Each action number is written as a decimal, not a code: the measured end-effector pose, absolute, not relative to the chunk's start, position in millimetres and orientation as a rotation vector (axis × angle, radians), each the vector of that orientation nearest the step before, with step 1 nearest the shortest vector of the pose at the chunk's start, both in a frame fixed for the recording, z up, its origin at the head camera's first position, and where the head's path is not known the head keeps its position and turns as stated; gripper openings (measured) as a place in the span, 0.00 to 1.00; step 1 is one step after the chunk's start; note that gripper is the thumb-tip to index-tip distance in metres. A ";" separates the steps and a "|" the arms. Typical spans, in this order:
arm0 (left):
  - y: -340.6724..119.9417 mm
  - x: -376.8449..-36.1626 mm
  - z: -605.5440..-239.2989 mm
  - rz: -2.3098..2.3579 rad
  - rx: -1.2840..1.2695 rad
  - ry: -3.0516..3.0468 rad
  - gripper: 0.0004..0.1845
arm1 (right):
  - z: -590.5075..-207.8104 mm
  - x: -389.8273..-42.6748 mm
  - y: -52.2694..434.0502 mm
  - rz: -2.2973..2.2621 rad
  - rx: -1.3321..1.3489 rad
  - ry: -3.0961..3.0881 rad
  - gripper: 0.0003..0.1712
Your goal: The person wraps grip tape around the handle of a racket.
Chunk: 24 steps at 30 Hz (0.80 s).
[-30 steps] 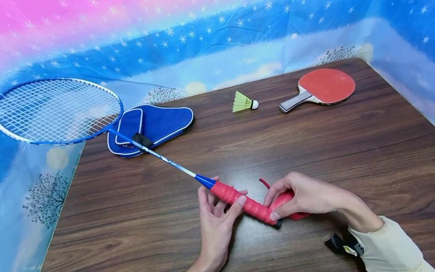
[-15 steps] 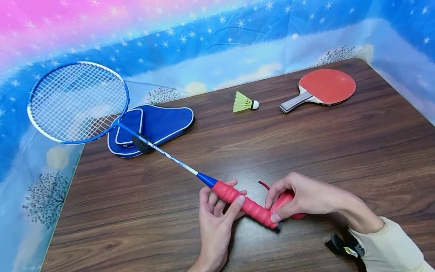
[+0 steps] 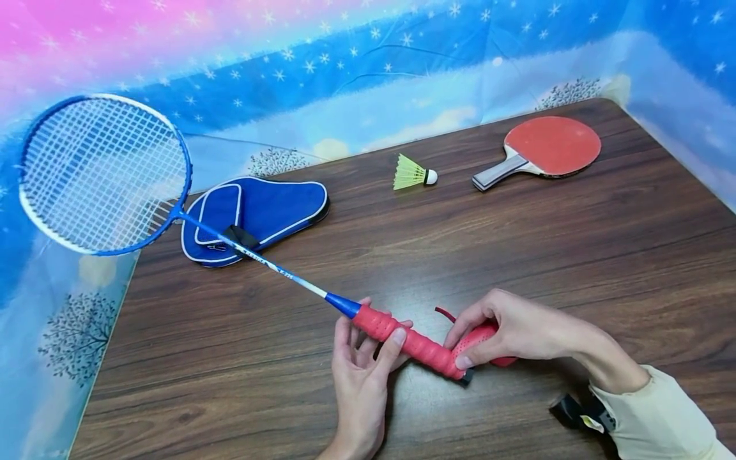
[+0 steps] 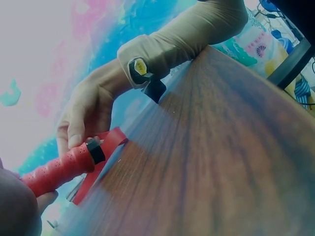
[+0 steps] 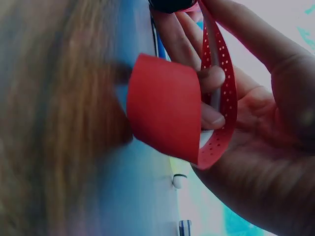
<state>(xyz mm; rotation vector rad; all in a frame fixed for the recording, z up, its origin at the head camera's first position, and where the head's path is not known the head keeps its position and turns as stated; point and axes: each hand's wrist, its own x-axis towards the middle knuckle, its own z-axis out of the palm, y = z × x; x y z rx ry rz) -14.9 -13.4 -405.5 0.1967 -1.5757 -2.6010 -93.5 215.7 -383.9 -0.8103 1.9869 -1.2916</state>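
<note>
A blue and white badminton racket (image 3: 290,277) slants across the head view, its strung head raised at the left. My left hand (image 3: 362,383) holds its red-wrapped handle (image 3: 424,348), thumb on top and fingers beneath. At the butt end, my right hand (image 3: 517,329) pinches red perforated grip tape (image 3: 473,340) between thumb and fingers. In the right wrist view, the loose grip tape (image 5: 165,108) loops down beside the fingers. The black butt cap (image 4: 95,151) shows in the left wrist view, with tape hanging past it to the tabletop.
Behind the racket shaft lies a blue zip case (image 3: 282,207) with white piping. A yellow shuttlecock (image 3: 409,172) and a red table tennis bat (image 3: 553,145) rest farther back on the wooden table (image 3: 230,377). Patterned cloth (image 3: 356,83) hangs along the far edges.
The racket has turned about its shaft, and its strung face looks rounder now. The head swung right and up, then back left. Both hands have kept almost the same place.
</note>
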 end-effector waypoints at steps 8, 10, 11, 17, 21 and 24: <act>-12.5 -14.4 -405.0 -2.590 0.194 -1.610 0.36 | -383.4 -91.4 212.5 -1.284 -0.784 1.976 0.11; -12.0 -14.3 -405.4 -2.587 0.183 -1.590 0.34 | -383.2 -92.1 213.6 -1.290 -0.799 1.963 0.11; -11.8 -14.2 -405.6 -2.587 0.175 -1.581 0.33 | -383.2 -92.6 214.5 -1.294 -0.812 1.958 0.11; -11.8 -14.3 -405.1 -2.594 0.116 -1.557 0.33 | -383.8 -93.9 216.9 -1.314 -0.838 1.949 0.10; -12.2 -14.8 -404.7 -2.600 0.090 -1.555 0.33 | -383.7 -93.8 216.0 -1.316 -0.826 1.954 0.11; -12.1 -15.2 -405.0 -2.587 0.098 -1.568 0.33 | -382.9 -94.6 217.0 -1.318 -0.835 1.945 0.11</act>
